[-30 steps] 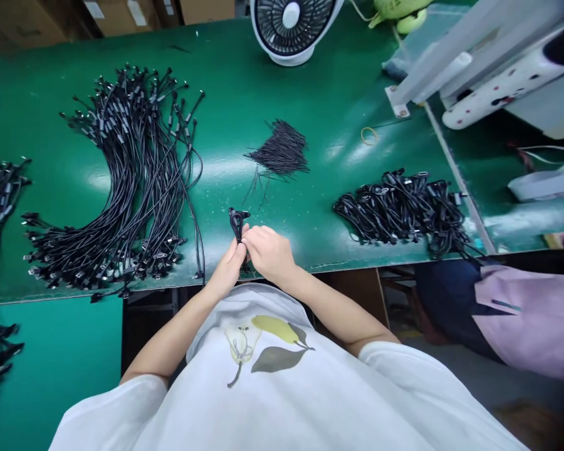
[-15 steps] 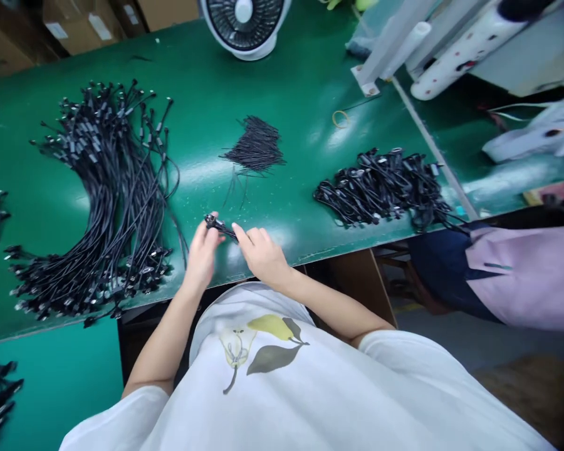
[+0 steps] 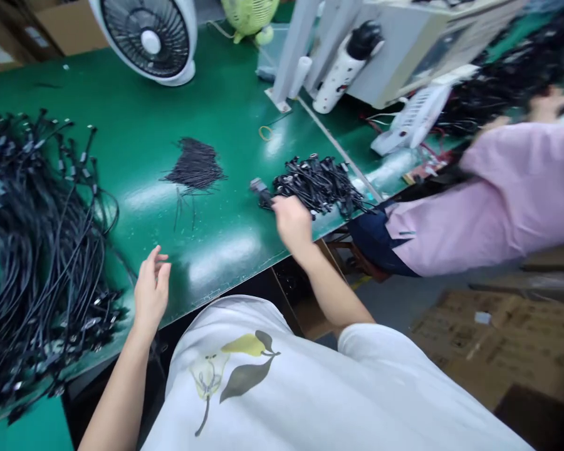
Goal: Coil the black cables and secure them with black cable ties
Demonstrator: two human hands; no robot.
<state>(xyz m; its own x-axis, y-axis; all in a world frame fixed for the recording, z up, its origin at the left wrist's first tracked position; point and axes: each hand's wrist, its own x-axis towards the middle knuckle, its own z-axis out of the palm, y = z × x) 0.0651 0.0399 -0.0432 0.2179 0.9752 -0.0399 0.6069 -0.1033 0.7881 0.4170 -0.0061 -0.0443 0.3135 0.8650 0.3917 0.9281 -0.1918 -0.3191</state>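
My right hand (image 3: pixel 294 224) is closed on a bundled black cable (image 3: pixel 262 193), its connector end sticking out to the left, blurred by motion. It is at the left end of a pile of bundled black cables (image 3: pixel 319 185). Over the near part of the green table, my left hand (image 3: pixel 153 285) has its fingers apart and holds nothing. Left of that hand lies a big heap of long, loose black cables (image 3: pixel 51 250) with connectors at the ends. A small stack of short black ties (image 3: pixel 196 164) rests on the table between the two cable piles.
A white fan (image 3: pixel 150 41) and a green fan (image 3: pixel 249 15) stand at the back. A yellow rubber band (image 3: pixel 266 133) lies near a metal post (image 3: pixel 294 56). Further right are a spotted bottle (image 3: pixel 341 72), a grey machine (image 3: pixel 395 56) and a co-worker's pink sleeve (image 3: pixel 498 194).
My right hand has carried the bundled cable rightward to the pile, away from my left hand. My left hand has let go and opened. The view has turned to the right.
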